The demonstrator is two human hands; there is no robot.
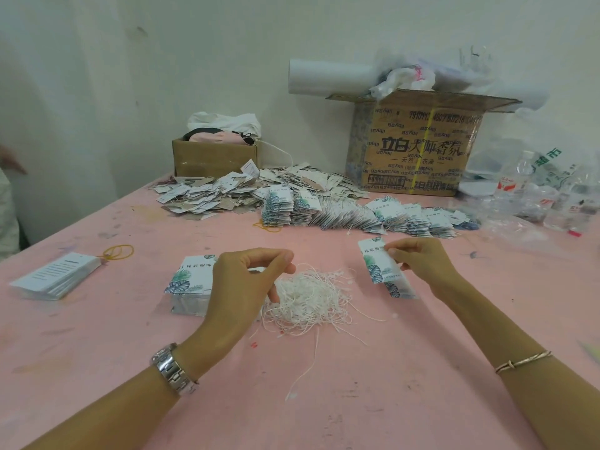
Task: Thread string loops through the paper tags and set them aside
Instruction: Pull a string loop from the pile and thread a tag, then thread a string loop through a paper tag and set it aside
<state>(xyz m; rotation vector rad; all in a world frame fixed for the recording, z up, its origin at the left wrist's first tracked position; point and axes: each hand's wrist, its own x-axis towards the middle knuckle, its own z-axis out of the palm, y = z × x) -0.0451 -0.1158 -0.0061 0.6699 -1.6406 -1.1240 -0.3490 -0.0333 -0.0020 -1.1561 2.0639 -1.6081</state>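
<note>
pink table [389, 368]: big box [418, 151], small box [214, 159], bottles [516, 180], rubber bands [118, 252].

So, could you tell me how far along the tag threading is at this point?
Probably done: the fanned rows of tags at the back, with a string end poking out. In hand: the right hand holds loose tags, and the left hand pinches a string above the string pile. Left: the stack of tags beside the left hand, plus most of that pile.
</note>
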